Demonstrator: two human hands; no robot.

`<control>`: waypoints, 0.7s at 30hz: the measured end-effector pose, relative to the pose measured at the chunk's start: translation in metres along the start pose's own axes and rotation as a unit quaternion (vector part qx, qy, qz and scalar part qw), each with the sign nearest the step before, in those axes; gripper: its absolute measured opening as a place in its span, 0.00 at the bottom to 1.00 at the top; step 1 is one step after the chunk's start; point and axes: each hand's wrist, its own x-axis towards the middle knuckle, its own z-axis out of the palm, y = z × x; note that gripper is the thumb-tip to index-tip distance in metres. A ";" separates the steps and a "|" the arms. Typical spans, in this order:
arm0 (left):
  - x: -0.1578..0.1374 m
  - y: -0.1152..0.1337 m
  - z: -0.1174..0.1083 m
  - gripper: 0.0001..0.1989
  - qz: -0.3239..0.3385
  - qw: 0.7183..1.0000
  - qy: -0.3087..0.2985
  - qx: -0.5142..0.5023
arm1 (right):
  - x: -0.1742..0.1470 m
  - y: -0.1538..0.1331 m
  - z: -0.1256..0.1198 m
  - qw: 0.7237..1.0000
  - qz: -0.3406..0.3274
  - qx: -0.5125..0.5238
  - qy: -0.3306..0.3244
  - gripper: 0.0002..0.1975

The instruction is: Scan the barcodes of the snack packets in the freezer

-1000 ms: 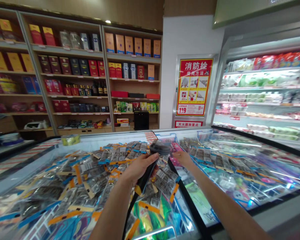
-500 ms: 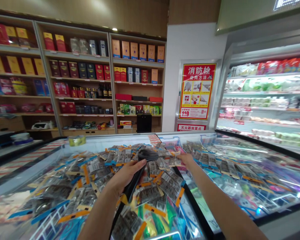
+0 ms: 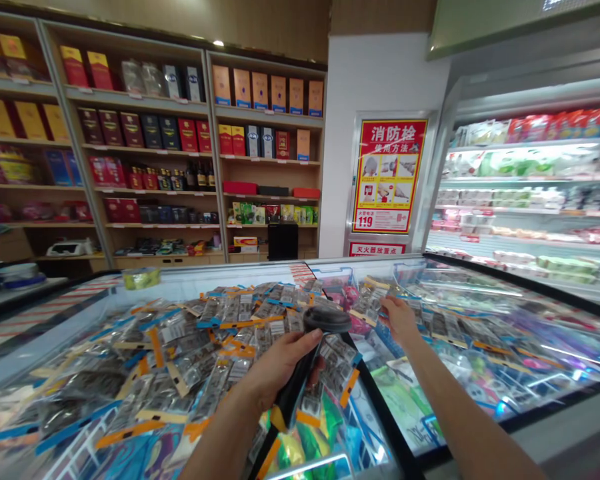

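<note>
My left hand (image 3: 283, 367) is wrapped round the handle of a black handheld barcode scanner (image 3: 327, 320), its head pointing away from me and its cord running down toward me. Farther right, my right hand (image 3: 399, 320) pinches the edge of a clear plastic packet (image 3: 371, 301) with dark contents. That packet is over the right-hand glass lid, just past the dark dividing rail. A broad pile of similar packets (image 3: 180, 347), with blue, orange and cream strips, covers the left-hand glass. Part of the pile is hidden behind the scanner and my left forearm.
The packets lie on a chest freezer with a black rail (image 3: 380, 400) between its lids. More packets (image 3: 450, 327) lie on the right lid. A roll of tape (image 3: 141, 278) stands on the far left rim. Behind are boxed goods on shelves (image 3: 267, 113) and a lit cooler (image 3: 530, 180).
My right hand has moved right with the packet, from above the dividing rail to over the right lid. The scanner in my left hand has also shifted right, and the view has turned slightly.
</note>
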 end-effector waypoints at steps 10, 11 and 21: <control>0.002 -0.007 0.008 0.18 -0.007 1.000 -0.015 -0.002 | -0.009 -0.011 0.009 0.996 0.052 0.070 0.003 0.11; 0.001 -0.006 0.008 0.18 -0.005 1.000 -0.018 -0.002 | -0.009 -0.011 0.009 0.996 0.050 0.071 0.003 0.11; -0.001 0.001 0.003 0.18 0.003 1.000 0.003 -0.005 | 0.004 -0.005 -0.001 0.999 -0.004 -0.018 0.031 0.12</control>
